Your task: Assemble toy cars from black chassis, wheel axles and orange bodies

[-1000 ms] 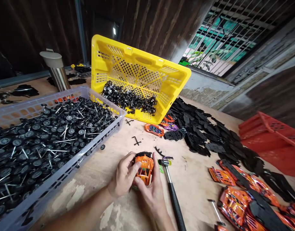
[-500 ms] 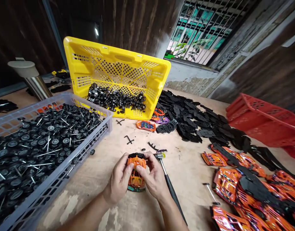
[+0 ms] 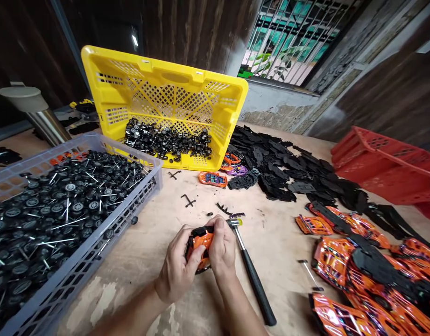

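Observation:
Between my two hands is an orange toy car (image 3: 201, 241) with black parts along its far end and left side. My left hand (image 3: 178, 261) is closed around the car's left side, its thumb lying on the orange body. Wrapped over the right side, my right hand (image 3: 222, 247) hides much of the car. A hammer (image 3: 253, 275) with a black handle lies on the table just right of my right hand. Beyond the hands are a thin dark curved piece (image 3: 223, 208) and a small black X-shaped part (image 3: 189, 200).
A clear plastic crate (image 3: 137, 211) of wheels and axles stands at left. Behind it, a yellow crate (image 3: 158, 84) on its side holds more wheels. Black chassis pieces (image 3: 271, 161) are heaped at back right, orange car bodies (image 3: 332, 261) at right, near a red crate (image 3: 386, 168).
My right hand has curled over the car's right side, its thumb lifting off the top. The car has turned and tilted slightly. The whole view has shifted a little.

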The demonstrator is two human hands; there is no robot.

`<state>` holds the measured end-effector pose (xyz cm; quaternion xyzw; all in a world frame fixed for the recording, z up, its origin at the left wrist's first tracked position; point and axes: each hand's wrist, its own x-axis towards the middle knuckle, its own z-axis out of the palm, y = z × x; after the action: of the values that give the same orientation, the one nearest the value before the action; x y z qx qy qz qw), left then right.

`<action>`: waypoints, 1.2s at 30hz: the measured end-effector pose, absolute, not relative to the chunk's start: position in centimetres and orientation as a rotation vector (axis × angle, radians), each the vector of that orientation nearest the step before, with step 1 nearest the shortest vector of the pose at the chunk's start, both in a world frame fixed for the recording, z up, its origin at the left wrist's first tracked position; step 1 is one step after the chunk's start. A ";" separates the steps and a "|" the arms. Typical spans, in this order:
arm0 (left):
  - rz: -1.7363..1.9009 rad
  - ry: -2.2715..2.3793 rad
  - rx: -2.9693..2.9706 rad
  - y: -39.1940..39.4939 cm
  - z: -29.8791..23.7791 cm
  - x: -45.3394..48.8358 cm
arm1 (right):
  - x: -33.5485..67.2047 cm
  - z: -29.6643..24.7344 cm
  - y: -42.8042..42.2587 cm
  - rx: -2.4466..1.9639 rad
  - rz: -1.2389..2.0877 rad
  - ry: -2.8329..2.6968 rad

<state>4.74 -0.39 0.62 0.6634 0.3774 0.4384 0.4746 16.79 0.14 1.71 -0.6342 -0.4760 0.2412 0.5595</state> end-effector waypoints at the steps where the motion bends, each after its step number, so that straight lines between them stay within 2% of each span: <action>1: 1.081 0.888 1.609 -0.4 0.7 4.7 | 16.8 1.7 0.1 -1.490 0.621 -1.072; 7: 1.039 0.686 1.402 -0.4 0.8 4.7 | 17.2 1.8 0.4 -1.465 0.875 -0.952; 12: 0.949 0.779 1.275 -0.5 0.3 5.1 | 16.8 2.1 -0.4 -1.655 0.504 -1.063; 14: 0.978 0.931 1.194 -0.5 -0.1 5.3 | 16.6 1.6 -1.6 -1.655 0.471 -1.176; 18: 1.018 1.052 1.080 0.0 -0.7 5.3 | 16.6 0.1 -4.0 -1.536 0.642 -1.365; 23: 0.972 1.097 1.049 0.2 -0.2 5.2 | 17.4 -0.4 -4.5 -1.486 0.846 -1.149; 31: 1.043 1.020 1.180 -0.5 0.2 5.8 | 16.0 -0.9 -4.9 -1.534 0.587 -1.401; 36: 1.066 0.960 1.308 -0.3 0.5 5.3 | 15.0 -0.2 -5.3 -1.549 0.243 -1.534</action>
<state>5.34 -0.33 0.49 0.5561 0.4079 0.4531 0.5648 15.01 -5.32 -0.21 -0.6284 -0.6223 0.0987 0.4562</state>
